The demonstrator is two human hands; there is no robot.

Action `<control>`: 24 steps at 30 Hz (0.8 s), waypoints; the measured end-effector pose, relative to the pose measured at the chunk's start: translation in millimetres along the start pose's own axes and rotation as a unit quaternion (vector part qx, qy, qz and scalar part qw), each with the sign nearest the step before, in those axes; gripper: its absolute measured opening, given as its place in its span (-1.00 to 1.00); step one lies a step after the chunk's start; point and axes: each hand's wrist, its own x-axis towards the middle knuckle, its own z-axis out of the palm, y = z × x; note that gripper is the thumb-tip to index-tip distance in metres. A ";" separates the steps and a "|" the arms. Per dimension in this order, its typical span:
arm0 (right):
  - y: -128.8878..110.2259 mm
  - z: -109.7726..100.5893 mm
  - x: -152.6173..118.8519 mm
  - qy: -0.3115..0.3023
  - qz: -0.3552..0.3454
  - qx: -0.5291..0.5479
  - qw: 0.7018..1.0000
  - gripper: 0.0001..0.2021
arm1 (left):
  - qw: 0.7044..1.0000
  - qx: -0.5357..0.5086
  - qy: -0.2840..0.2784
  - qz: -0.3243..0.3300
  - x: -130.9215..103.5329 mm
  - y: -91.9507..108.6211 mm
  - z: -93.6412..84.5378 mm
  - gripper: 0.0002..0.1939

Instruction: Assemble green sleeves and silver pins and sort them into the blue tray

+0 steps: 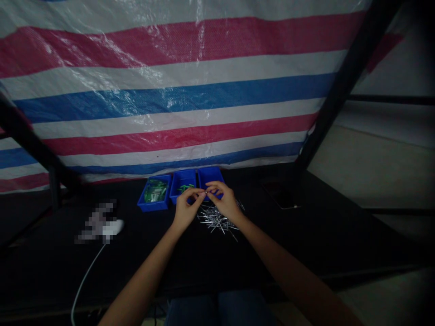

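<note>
My left hand (186,206) and my right hand (223,200) meet fingertip to fingertip in front of the blue bins. Both are pinched around something too small to make out. Under and beside my right hand lies a loose pile of thin silvery rods (217,220) on the black table. Behind my hands stand a middle blue bin (174,186) with small green pieces (184,187) in it and a right blue bin (210,173), whose inside is partly hidden by my right hand. The left blue bin (152,206) holds green and clear pieces (155,190).
At the left of the black table (142,253) lie a white object with a cable (117,226) and a blurred item (97,222). A dark flat device (280,195) rests at the right. A striped sheet (183,136) hangs behind, between dark frame posts (335,99).
</note>
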 end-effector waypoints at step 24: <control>-3.5 -16.8 3.8 0.038 -0.094 -0.131 0.986 -0.75 | 0.997 -0.020 -0.028 -0.065 -2.8 -17.0 6.8 -0.77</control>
